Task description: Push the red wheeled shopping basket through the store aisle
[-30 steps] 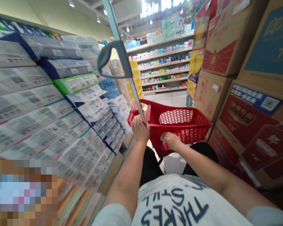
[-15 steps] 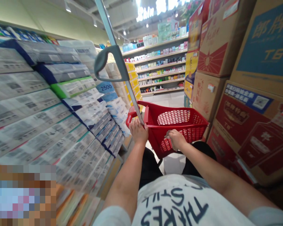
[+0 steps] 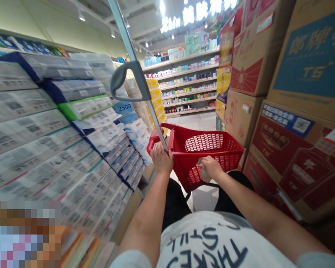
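Note:
A red plastic shopping basket (image 3: 181, 163) with perforated sides stands tilted in front of my legs. From its near left end a metal pull pole (image 3: 156, 121) with a grey loop grip (image 3: 143, 80) rises up and to the left. My left hand (image 3: 162, 160) is closed over the basket's end rim, at the foot of the pole, its fingertips partly hidden. Beside the basket's near long side, my right hand (image 3: 213, 168) is closed round a crumpled greyish cloth (image 3: 204, 175). I see no goods in the visible part of the basket.
Stacked white tissue packs (image 3: 53, 149) line the left side. Liquor cartons (image 3: 296, 149) tower close on the right. Light floor tiles (image 3: 195, 119) lead to shelves (image 3: 190, 80) of small goods at the back. A blurred-out patch covers the lower left corner.
The view has shifted slightly, with the cartons a little further left and the basket a little lower in frame. Both hands keep their hold, and more of the cloth shows under my right hand.

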`<action>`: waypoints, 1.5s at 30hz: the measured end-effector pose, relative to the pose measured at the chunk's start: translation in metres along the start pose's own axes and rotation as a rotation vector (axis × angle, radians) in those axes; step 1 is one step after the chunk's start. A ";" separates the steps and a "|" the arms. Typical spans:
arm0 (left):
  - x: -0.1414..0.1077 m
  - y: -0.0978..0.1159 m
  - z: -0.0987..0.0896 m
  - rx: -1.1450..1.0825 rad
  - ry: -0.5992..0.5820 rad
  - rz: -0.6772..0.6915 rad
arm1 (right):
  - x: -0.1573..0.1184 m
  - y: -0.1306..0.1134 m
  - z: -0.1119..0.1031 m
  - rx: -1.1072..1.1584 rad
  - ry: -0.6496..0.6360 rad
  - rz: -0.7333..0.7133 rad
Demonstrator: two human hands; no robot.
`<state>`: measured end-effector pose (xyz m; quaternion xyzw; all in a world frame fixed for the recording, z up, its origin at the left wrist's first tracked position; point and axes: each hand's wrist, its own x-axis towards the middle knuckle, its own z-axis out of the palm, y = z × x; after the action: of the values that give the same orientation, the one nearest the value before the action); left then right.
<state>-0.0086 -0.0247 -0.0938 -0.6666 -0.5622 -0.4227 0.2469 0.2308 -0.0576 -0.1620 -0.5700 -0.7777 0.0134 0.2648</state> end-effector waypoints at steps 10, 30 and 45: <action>0.000 -0.004 -0.002 0.034 -0.002 -0.003 | 0.046 -0.027 -0.061 0.134 0.546 -0.307; -0.012 0.009 -0.011 0.017 -0.129 0.274 | 0.029 -0.005 -0.002 -0.042 0.086 -0.195; -0.008 0.041 0.006 0.050 -0.351 0.300 | 0.002 0.006 0.040 -0.022 0.205 -0.340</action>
<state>0.0321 -0.0340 -0.0982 -0.7997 -0.5013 -0.2447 0.2221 0.2180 -0.0422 -0.1974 -0.4315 -0.8319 -0.0979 0.3348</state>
